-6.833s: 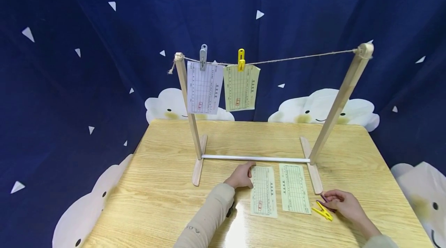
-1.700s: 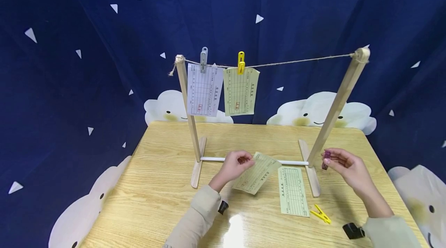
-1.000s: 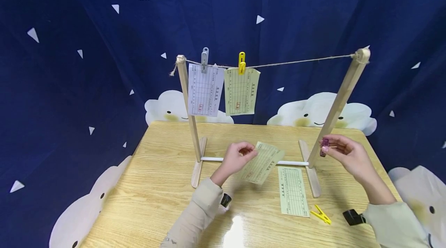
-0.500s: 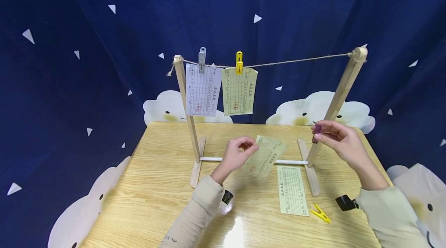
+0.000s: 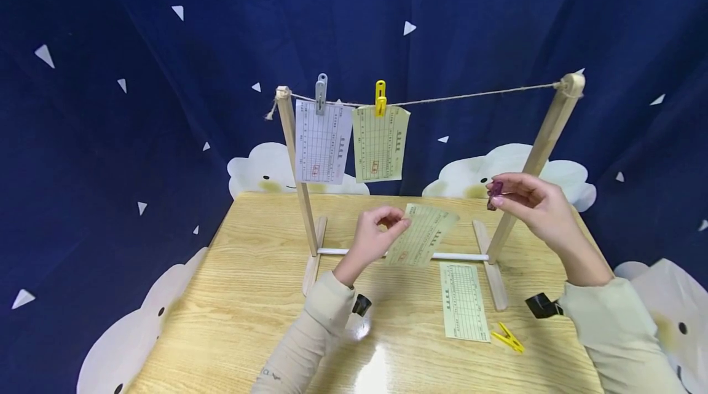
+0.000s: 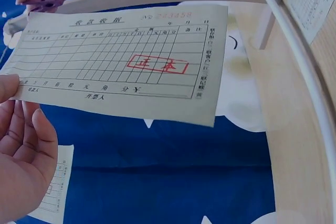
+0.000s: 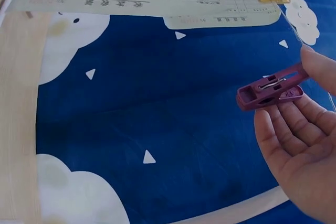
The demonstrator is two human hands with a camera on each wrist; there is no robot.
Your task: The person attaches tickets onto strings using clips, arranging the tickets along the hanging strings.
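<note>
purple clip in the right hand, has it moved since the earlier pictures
Yes. The purple clip, pinched by the right hand, has risen up along the right wooden post, from the table beside the yellow clip.

A wooden stand (image 5: 295, 173) is standing on the table (image 5: 249, 295), its 2 posts rising outside the left hand (image 5: 376, 234) and just behind the right hand (image 5: 531, 203). A string (image 5: 470, 96) is running between the post tops, well above both hands. Above the left hand, a grey peg (image 5: 320, 85) is holding a white slip (image 5: 322, 149) and a yellow peg (image 5: 380, 98) is holding a pale green slip (image 5: 380, 143). A white rod (image 5: 337, 251) is lying behind the left hand. Below the right hand, another green slip (image 5: 463, 300) is lying flat, with a second yellow peg (image 5: 509, 338) seemingly just touching its corner. A blue cloud-print backdrop (image 5: 138, 74) is hanging behind.
</note>
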